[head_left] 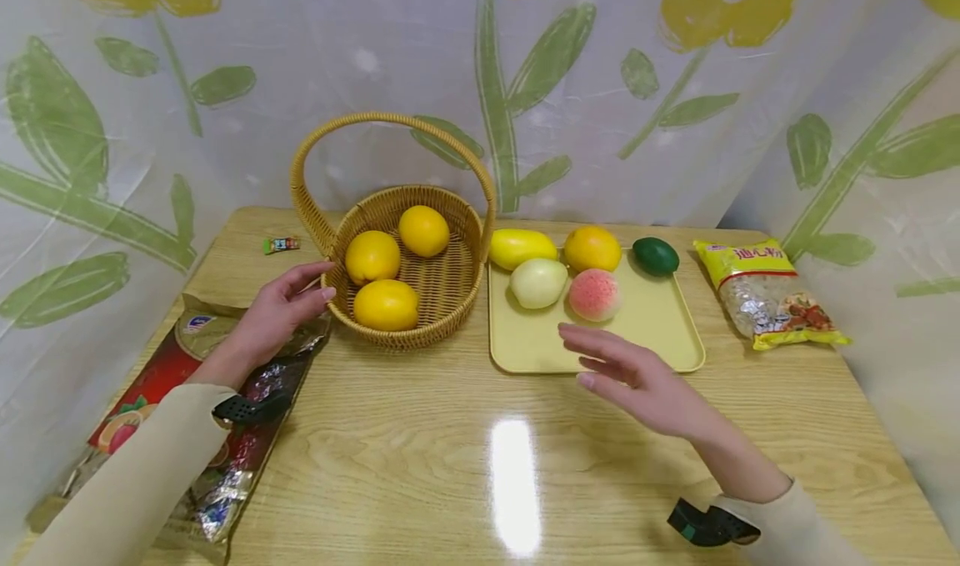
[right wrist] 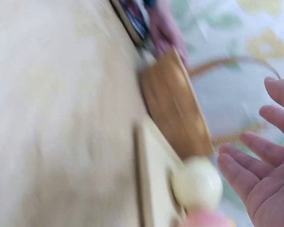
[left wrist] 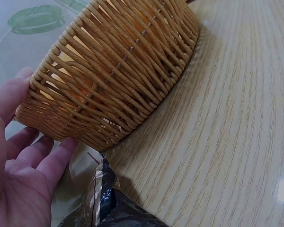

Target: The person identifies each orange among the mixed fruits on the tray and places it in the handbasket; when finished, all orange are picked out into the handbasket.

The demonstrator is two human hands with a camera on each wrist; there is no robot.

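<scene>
left hand [head_left: 279,309]: open, fingers straight, tips against the left wall of the wicker basket [head_left: 442,287]; steadying it, grasping nothing. Left wrist view shows fingers [left wrist: 47,161] on the lower weave.
right hand [head_left: 637,374]: open, fingers spread, holding nothing, hovering over the near edge of the yellow tray [head_left: 660,333], fingertips short of the peach [head_left: 594,294].
basket contents: three yellow-orange fruits [head_left: 386,304], room left at the right side.
tray contents: peach, pale green fruit [head_left: 537,283], yellow mango [head_left: 522,247], orange [head_left: 592,248]; dark avocado [head_left: 656,256] at the far right corner.
step, judged: reach for a tray fruit, the peach being nearest.
doing it well: come from above, curl fingers round the peach's sides, lift straight so neighbours touching it don't roll; keep the left hand bracing the basket.
around: foil snack bag [head_left: 225,433] under left forearm, noodle packet [head_left: 765,295] at right.
</scene>
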